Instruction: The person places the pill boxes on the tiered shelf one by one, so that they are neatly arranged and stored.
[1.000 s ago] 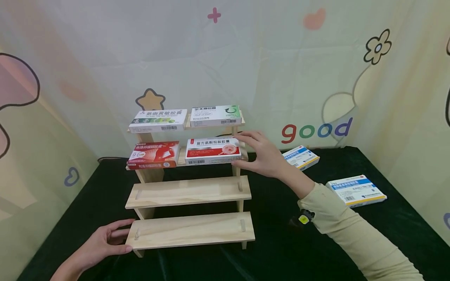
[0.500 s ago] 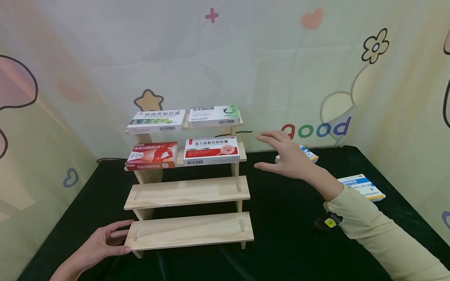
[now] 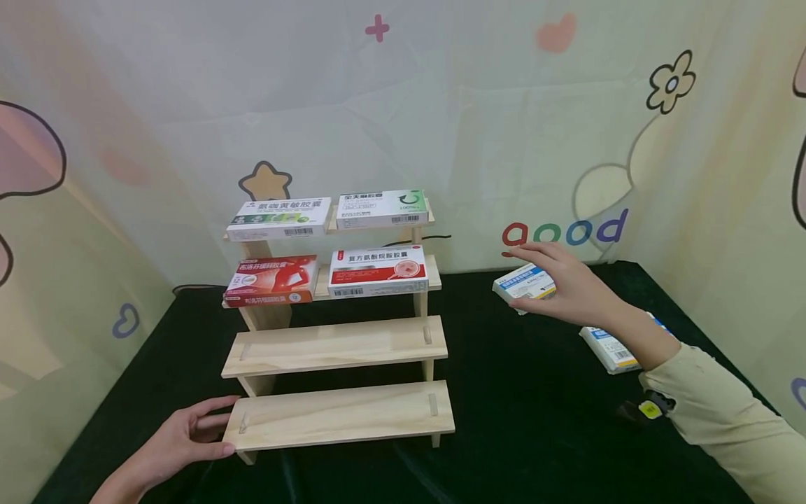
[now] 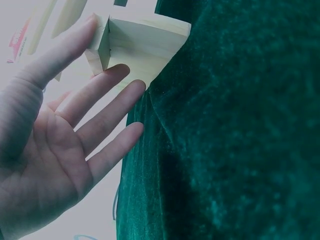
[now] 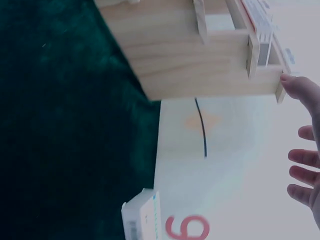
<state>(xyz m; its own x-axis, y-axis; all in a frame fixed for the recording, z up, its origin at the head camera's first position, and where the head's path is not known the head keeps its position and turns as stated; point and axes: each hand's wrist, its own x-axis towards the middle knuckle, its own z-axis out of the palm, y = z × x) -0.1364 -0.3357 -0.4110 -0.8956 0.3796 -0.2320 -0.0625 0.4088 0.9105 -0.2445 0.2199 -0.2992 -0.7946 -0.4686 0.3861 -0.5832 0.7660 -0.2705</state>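
A four-step wooden display rack stands on dark green cloth. In the head view, my left hand holds the left end of its lowest step between thumb and fingers; the left wrist view shows the thumb on the plank and the other fingers spread beside it. My right hand, fingers apart and holding nothing, hovers right of the rack, over a blue-and-white medicine box. In the right wrist view, this hand appears at the right edge. Another blue-and-white medicine box lies partly behind the right forearm.
Two white medicine boxes, one with a green strip and one with a green end, lie on the top step. Below them are a red medicine box and a red-and-white one. A printed curtain hangs behind.
My right hand has left the red-and-white medicine box on the second step and moved right, to the blue-and-white box. The left hand keeps its place on the rack.
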